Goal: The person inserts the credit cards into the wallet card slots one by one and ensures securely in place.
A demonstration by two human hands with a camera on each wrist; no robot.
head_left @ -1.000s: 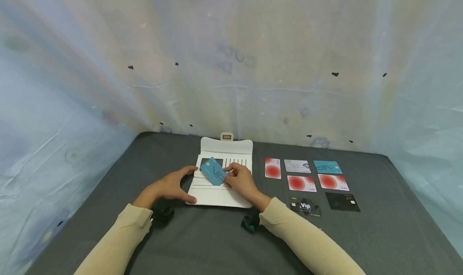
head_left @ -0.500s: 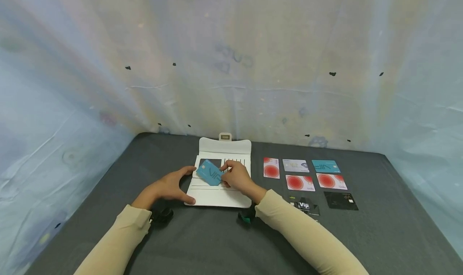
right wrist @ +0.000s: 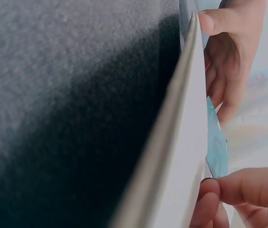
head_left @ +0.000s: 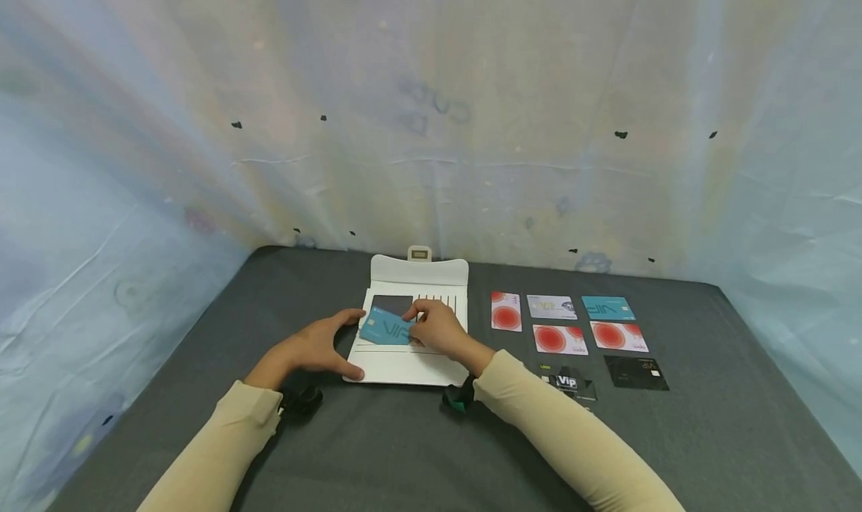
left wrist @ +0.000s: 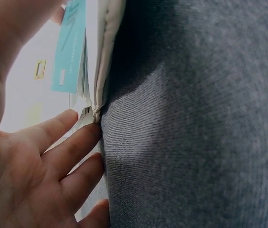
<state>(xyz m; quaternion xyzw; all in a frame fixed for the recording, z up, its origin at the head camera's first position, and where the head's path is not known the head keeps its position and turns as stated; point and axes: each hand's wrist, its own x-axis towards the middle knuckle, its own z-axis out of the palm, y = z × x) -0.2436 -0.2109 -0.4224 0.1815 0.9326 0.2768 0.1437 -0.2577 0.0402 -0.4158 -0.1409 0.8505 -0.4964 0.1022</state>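
A white wallet [head_left: 411, 367] lies unfolded on the dark grey tabletop, its flap and clasp toward the far side. My right hand [head_left: 443, 331] pinches a blue VIP card [head_left: 384, 327] by its right end between thumb and fingers. The card slants over the wallet's left-hand slots; its lower edge is at a slot, but how deep it sits I cannot tell. At the wallet's left edge, my left hand [head_left: 316, 347] spreads its thumb and fingers, and the fingertips touch the edge. In the left wrist view the blue card [left wrist: 71, 52] stands tilted up from the wallet.
Several cards lie to the right of the wallet: red-and-white ones [head_left: 506, 312], a silver card [head_left: 552, 308], another blue card [head_left: 608, 308] and black ones [head_left: 636, 373]. A pale patterned curtain [head_left: 431, 123] hangs behind the table.
My right hand has brought the blue card slightly left and down, and turned it flatter toward the slots. The left hand keeps its place at the wallet's edge.
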